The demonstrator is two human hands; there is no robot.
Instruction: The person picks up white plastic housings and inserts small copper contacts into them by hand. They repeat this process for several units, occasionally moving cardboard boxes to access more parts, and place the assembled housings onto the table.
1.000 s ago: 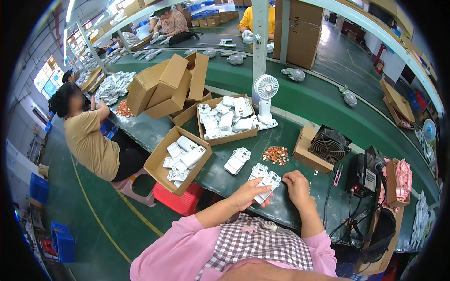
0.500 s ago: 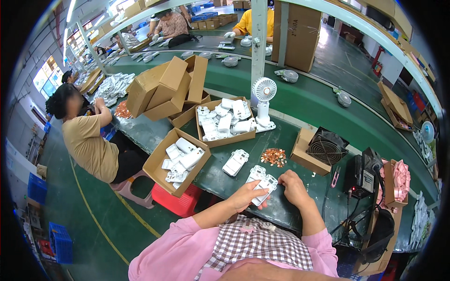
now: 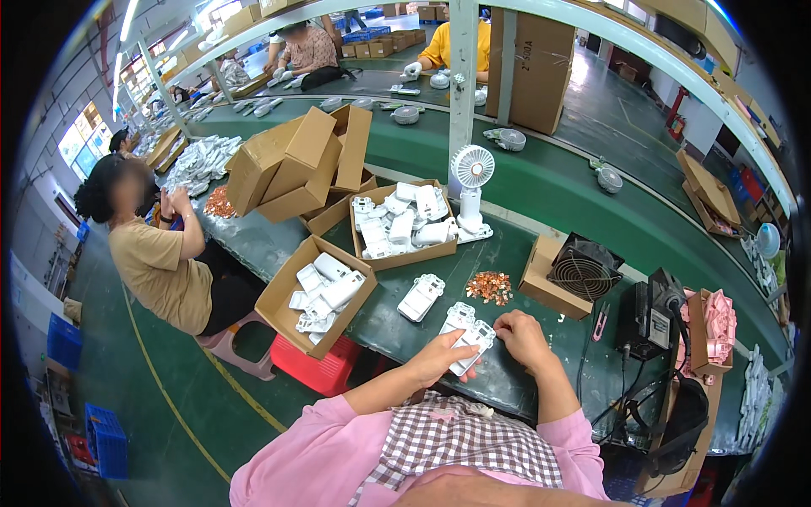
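In my left hand [image 3: 435, 358] is a white plastic housing [image 3: 478, 335], tilted up above the green worktop, thumb across its face. Another white housing part [image 3: 459, 316] sits right beside it; whether I grip that one too is unclear. My right hand [image 3: 524, 340] is closed in a pinch at the housing's upper right edge. Whatever lies between those fingertips is too small to make out. Just beyond my hands a heap of small copper-coloured metal pieces [image 3: 490, 288] lies on the worktop. To its left rests a single white housing [image 3: 421, 297].
Two cartons of white housings, one nearer [image 3: 316, 296] and one farther [image 3: 404, 221], stand left of centre. A white handheld fan [image 3: 472, 182] stands upright behind them. On the right are a black cooling fan [image 3: 585, 266], a black power unit [image 3: 649, 317] and a pink-handled cutter [image 3: 601, 323].
My hands keep nearly the same pose around the housing. Fans on the conveyor behind have shifted a little left. The person at the left has raised their hands slightly.
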